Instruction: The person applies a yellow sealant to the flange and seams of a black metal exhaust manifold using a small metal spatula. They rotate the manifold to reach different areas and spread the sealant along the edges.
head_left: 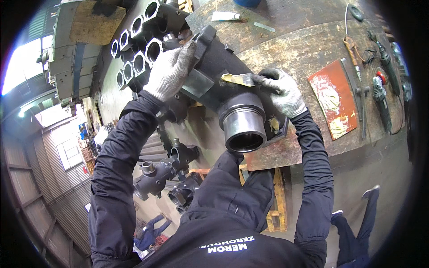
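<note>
Casting (223,60), one, black, is lying at the left edge of the surface (295,35), its single machined collar (242,124) pointing toward the wearer. Two hands, both in pale knit gloves: right hand (283,91) is gripping one putty knife (246,80), its blade carrying yellow paste (231,78) against the casting; left hand (172,73) is bending its fingers at the flange (206,38), beside one flat grey plate (199,84); cannot tell which it is gripping. Rightward, one red board (333,71) is bearing smeared paste; one angle grinder (382,100) is lying beyond. One white tube (225,16) is resting farther off. Leftward, eight open-ended castings (167,18) are standing in two rows.
</note>
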The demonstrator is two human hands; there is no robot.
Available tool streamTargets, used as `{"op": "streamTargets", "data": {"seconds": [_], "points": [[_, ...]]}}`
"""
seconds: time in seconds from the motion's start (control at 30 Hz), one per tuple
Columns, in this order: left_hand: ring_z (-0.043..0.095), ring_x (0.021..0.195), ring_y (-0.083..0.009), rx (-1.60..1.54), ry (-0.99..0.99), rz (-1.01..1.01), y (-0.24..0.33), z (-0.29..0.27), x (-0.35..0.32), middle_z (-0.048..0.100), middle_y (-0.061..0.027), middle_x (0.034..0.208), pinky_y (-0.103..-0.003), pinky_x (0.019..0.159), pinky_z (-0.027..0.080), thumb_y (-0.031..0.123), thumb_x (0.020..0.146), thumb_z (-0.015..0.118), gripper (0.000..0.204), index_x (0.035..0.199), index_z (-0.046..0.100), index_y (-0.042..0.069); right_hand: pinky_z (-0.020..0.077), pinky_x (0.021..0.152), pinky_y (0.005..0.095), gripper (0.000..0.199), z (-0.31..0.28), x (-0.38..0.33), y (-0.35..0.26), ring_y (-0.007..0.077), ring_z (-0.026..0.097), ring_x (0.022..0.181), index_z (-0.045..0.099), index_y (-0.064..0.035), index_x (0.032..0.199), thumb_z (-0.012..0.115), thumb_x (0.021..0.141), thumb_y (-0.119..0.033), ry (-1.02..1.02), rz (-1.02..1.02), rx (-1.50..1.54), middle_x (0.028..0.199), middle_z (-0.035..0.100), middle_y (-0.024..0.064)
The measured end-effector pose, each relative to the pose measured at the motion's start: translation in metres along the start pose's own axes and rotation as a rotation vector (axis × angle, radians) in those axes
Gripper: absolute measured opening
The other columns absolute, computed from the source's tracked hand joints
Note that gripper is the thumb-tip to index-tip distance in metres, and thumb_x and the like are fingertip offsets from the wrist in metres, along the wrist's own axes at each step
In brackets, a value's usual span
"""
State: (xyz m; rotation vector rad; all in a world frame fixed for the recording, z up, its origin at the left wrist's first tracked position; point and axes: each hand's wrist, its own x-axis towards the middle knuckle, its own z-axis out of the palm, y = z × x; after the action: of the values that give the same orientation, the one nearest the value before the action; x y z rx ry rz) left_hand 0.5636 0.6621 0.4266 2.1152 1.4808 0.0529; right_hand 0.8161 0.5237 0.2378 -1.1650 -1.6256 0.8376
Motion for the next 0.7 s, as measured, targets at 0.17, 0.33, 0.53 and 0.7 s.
{"op": "streamTargets", "data": {"seconds": [0.17, 0.33, 0.53, 0.7], "points": [[0.06, 0.065, -0.0292, 0.074, -0.034, -0.039, 0.005, -0.002, 0.0, 0.061, -0.0171, 0.069, -0.04, 0.067, 0.048, 0.056, 0.107, 0.043, 0.067, 0.093, 0.068, -0.004, 0.0555, 0.092, 0.038, 0.048, -0.005, 0.003, 0.003, 0.0313, 0.068, 0.105, 0.075, -0.0228, 0.127, 0.07, 0.085, 0.001, -0.003, -0.003, 0.074, 0.115, 0.071, 0.0135], [0.06, 0.064, -0.0292, 0.042, 0.003, -0.006, 0.004, 0.001, 0.001, 0.06, -0.0166, 0.067, -0.04, 0.067, 0.048, 0.057, 0.107, 0.043, 0.067, 0.093, 0.069, -0.004, 0.0515, 0.099, 0.0414, 0.053, -0.008, 0.024, 0.005, 0.0341, 0.064, 0.112, 0.074, -0.0205, 0.129, 0.073, 0.079, -0.001, -0.053, -0.087, 0.057, 0.121, 0.069, 0.0117], [0.06, 0.065, -0.0326, 0.063, -0.02, -0.058, 0.004, 0.0, 0.0, 0.061, -0.0175, 0.068, -0.041, 0.068, 0.049, 0.054, 0.108, 0.042, 0.065, 0.093, 0.068, -0.004, 0.0561, 0.093, 0.042, 0.047, -0.018, 0.025, 0.003, 0.0329, 0.068, 0.108, 0.078, -0.0243, 0.12, 0.076, 0.078, -0.004, -0.1, -0.106, -0.004, 0.118, 0.071, 0.013], [0.061, 0.066, -0.0353, 0.105, -0.005, 0.021, 0.003, 0.001, 0.0, 0.062, -0.0189, 0.069, -0.041, 0.068, 0.049, 0.052, 0.108, 0.042, 0.063, 0.093, 0.068, -0.003, 0.0524, 0.096, 0.0422, 0.052, -0.016, 0.051, 0.011, 0.0354, 0.064, 0.11, 0.075, -0.0201, 0.126, 0.071, 0.077, -0.001, -0.064, -0.244, -0.05, 0.119, 0.069, 0.0142]]}}
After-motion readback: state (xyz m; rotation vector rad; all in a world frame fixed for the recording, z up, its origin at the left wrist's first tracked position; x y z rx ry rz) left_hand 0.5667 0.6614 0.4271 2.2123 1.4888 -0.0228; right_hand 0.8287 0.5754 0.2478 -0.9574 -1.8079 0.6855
